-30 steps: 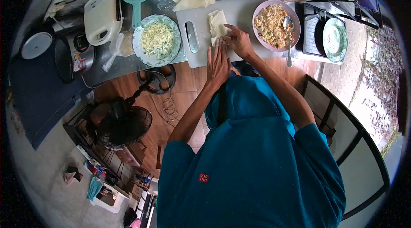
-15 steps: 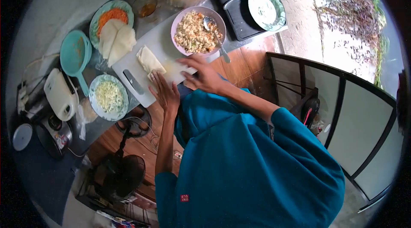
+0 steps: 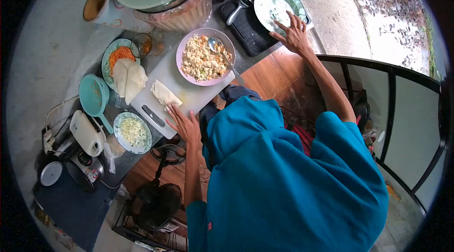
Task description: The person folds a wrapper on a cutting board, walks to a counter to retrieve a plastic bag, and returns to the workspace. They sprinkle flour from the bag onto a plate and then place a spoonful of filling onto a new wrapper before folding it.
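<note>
My left hand [image 3: 186, 125] lies with its fingers stretched out, the fingertips at the near end of a rolled pale wrapper [image 3: 164, 93]. This roll rests on a white cutting board [image 3: 176, 74], with a small yellowish smear beside it. Far to the right, my right hand [image 3: 294, 36] reaches over a green-and-white plate [image 3: 272, 4], fingers spread and fingertips overlapping its near side. A pink bowl [image 3: 179, 65] of crumbly filling [image 3: 201, 60] stands on the board's far end, and a spoon [image 3: 215, 44] leans in it.
Left of the board are stacked flat wrappers [image 3: 128, 79], a plate of shredded carrot [image 3: 121, 56], a plate of shredded cabbage [image 3: 133, 131] and a teal strainer [image 3: 92, 93]. A glass [image 3: 142, 44] stands behind. The right-hand plate sits on a black tray [image 3: 253, 34] beside a grey-handled tool [image 3: 236, 13].
My right hand has moved from the board, near the bowl, up and right to the green-and-white plate. My left hand stays at the roll. The camera view has shifted.
</note>
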Demonstrator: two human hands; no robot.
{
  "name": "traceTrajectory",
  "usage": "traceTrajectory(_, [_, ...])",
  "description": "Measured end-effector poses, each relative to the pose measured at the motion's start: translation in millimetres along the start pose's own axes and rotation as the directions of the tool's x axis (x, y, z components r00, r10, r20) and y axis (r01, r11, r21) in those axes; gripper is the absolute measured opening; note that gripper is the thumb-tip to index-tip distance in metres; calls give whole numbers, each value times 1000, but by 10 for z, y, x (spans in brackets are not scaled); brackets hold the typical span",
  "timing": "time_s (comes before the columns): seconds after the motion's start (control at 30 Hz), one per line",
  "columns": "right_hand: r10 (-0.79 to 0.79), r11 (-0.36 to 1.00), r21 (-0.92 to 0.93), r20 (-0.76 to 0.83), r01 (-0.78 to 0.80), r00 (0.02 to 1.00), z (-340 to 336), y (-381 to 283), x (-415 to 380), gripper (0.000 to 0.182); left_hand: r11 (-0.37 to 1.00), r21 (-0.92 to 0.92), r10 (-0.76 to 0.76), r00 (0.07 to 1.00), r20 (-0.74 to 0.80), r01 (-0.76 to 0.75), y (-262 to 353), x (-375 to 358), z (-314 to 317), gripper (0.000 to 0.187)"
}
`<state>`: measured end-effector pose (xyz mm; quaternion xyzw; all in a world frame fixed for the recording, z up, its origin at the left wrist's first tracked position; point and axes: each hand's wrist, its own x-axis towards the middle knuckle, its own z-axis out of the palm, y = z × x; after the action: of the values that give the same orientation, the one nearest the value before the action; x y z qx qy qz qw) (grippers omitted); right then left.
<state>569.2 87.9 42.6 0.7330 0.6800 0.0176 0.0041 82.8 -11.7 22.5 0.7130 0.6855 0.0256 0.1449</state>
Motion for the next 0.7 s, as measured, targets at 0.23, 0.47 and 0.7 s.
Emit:
traceTrajectory(0.23, [2,1000,28,26,-3,1000,15,-67,73,64,999,31,-37,999,14,37,46,-8,-5,76])
traceTrajectory(0.47, [-7,998,56,-18,8,1000,3,2,74,62,999,24,-34,999,2,34,49,3,12,75])
traceTrajectory(0.7, [-3,997,82,42,-1,999,-34,-62,125,63,999,11,-42,999,-2,42,29,12,30,75])
